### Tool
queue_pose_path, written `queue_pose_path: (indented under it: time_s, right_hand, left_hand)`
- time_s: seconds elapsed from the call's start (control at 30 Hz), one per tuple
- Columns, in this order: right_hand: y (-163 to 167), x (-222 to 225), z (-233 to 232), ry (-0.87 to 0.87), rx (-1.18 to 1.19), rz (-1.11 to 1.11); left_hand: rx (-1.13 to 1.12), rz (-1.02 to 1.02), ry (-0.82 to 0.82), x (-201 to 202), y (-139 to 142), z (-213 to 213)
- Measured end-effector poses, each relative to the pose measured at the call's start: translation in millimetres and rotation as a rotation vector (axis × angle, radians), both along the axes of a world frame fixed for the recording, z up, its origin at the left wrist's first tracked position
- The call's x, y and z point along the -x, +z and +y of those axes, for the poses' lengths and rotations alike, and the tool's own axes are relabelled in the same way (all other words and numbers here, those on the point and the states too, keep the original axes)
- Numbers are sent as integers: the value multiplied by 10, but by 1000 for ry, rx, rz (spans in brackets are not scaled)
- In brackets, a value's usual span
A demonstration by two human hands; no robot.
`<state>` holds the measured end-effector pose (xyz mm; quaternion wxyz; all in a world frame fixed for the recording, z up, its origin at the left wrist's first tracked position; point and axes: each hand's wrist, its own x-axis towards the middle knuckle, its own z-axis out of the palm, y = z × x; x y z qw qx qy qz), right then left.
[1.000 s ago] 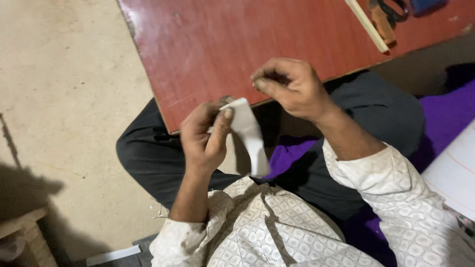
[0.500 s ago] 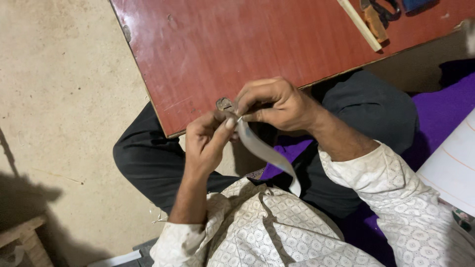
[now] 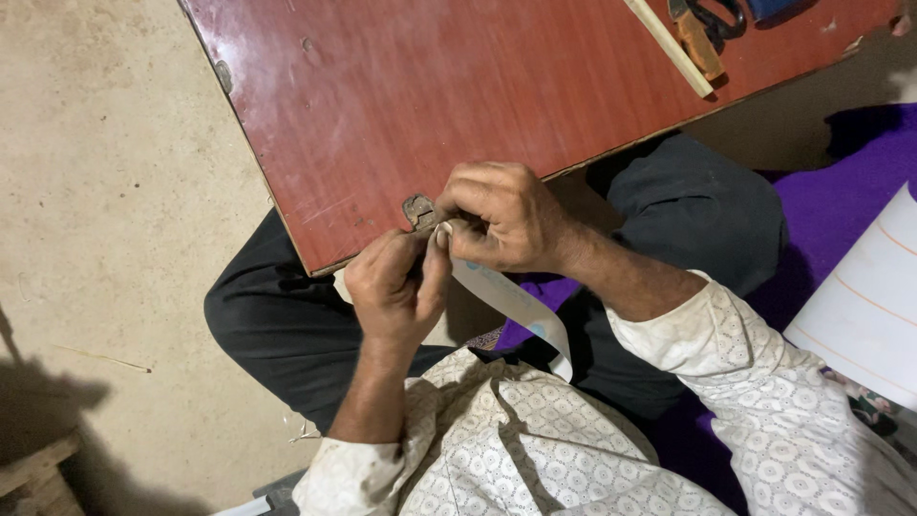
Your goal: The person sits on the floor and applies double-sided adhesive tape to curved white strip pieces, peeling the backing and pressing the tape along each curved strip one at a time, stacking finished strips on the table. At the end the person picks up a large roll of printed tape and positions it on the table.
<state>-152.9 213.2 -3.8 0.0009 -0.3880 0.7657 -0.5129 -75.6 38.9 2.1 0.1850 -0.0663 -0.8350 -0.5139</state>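
White paper strip [image 3: 511, 304], folded at its upper end, is pinched between both hands just beside the near edge of the table [image 3: 430, 105]. The left hand [image 3: 392, 287] grips the fold with thumb and fingers closed on it; the right hand [image 3: 501, 218] is clenched over the same end. The strip's free length trails down across the lap. Judgement: folding is under way, with most of the strip not yet folded. The red-brown laminate top is scuffed; 1 wooden stick [image 3: 669, 46] and scissors [image 3: 707, 24] lie at its far side. The concrete floor [image 3: 115, 191] is bare, with purple cloth [image 3: 850, 182] under the sitter.
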Motion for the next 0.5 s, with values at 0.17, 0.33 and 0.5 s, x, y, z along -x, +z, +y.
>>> queue_pose_path:
  time_s: [0.17, 0.33, 0.5]
  right_hand:
    - [-67, 200, 138, -217, -138, 329]
    - [-179, 432, 500, -348, 105, -354]
    - [-330, 249, 316, 74, 280, -904]
  left_hand:
    - [163, 172, 110, -36, 163, -11]
    - [-117, 103, 302, -211, 323, -273]
    - [100, 250, 45, -154, 136, -167]
